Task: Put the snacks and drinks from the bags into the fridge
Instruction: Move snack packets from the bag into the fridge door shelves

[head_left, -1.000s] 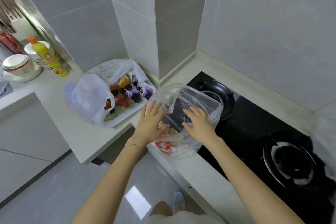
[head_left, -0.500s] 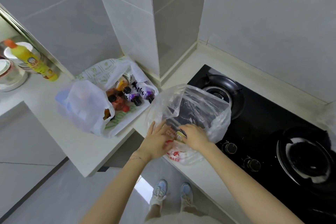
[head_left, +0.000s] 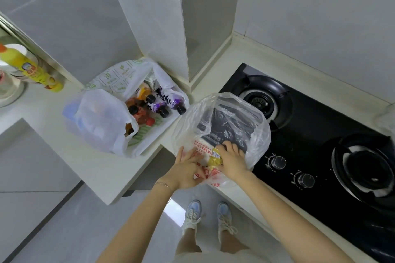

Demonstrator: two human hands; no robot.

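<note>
From my remote seat I judge the job barely begun. Both bags look loaded and no fridge is in view.

Just left of the black glass gas hob (head_left: 320, 134), touching its edge, stands the clear bag (head_left: 252, 117). It is thin crinkled film with red print low on its near wall, and its mouth gapes. Inside lie dark, glossy snack packets (head_left: 228, 128), flat and creased.

My left hand (head_left: 186, 171) rests on the bag's near wall, on the side away from the hob, with fingers fairly straight and spread and nothing gripped. My right hand (head_left: 232, 160) reaches into the mouth on the hob side, fingers bent down over the dark packets. A small yellow packet (head_left: 214, 157) sits against its thumb, between the two hands. I cannot tell whether that hand has closed on it.

Further left of the hob, past the tiled corner, a soft, opaque white bag (head_left: 100, 121) slumps on the pale smooth counter (head_left: 85, 166). It holds drink bottles (head_left: 158, 107) with black caps and purple or orange labels, all untouched.

Left to do: lift everything out of both bags and carry it off to the fridge — nearly the whole task.
</note>
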